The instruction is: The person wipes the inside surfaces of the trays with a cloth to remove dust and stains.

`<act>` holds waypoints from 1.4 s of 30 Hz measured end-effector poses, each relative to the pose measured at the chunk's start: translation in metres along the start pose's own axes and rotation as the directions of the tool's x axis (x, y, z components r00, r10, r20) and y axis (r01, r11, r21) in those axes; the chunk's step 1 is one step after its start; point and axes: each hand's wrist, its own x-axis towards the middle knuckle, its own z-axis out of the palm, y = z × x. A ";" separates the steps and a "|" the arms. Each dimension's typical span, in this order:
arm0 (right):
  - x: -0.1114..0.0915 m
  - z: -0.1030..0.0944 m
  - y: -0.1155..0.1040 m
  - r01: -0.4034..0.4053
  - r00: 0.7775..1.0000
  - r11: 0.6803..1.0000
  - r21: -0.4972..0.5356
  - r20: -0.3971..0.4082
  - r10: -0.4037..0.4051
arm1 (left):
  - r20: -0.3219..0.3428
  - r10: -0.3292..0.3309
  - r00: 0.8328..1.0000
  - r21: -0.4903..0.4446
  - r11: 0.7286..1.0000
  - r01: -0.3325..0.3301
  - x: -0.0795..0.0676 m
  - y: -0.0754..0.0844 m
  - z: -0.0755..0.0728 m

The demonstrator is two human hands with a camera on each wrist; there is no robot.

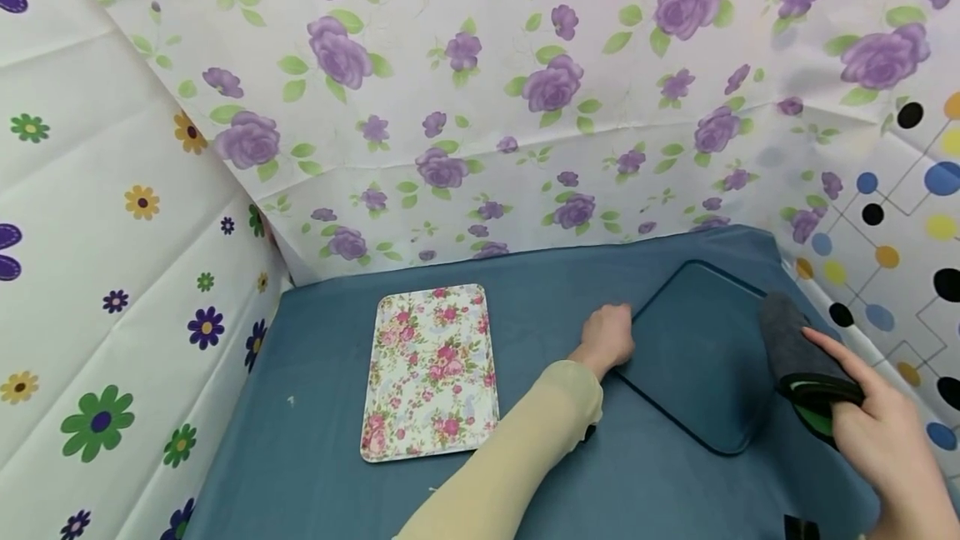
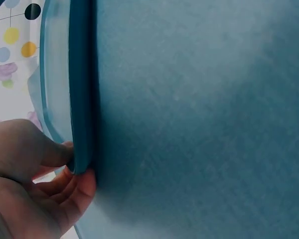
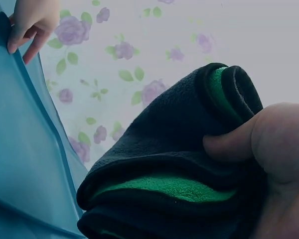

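In the head view, the left sleeve (image 1: 502,465) covers the floral board (image 1: 431,373) at its five-o'clock corner and is cut off at six. The left hand (image 1: 606,338) hides the nine-o'clock corner of the blue tray (image 1: 697,357). A black object (image 1: 801,528) toward four o'clock is cropped past telling. In the right wrist view, the fingers of the right hand (image 3: 286,154) vanish behind the folded cloth (image 3: 164,134), thumb excepted.

The left arm (image 1: 510,457) is slanting forward and rightward, the left hand (image 1: 606,338) pinching between thumb and curled fingers, while the right hand (image 1: 877,423), well apart from it, is gripping with one finger lying extended.
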 end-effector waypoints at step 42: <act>0.005 0.007 -0.015 0.008 1.000 1.000 -0.010 0.021 -0.008 | 0.238 0.026 0.971 -0.885 0.418 0.206 -0.038 -0.078 -0.019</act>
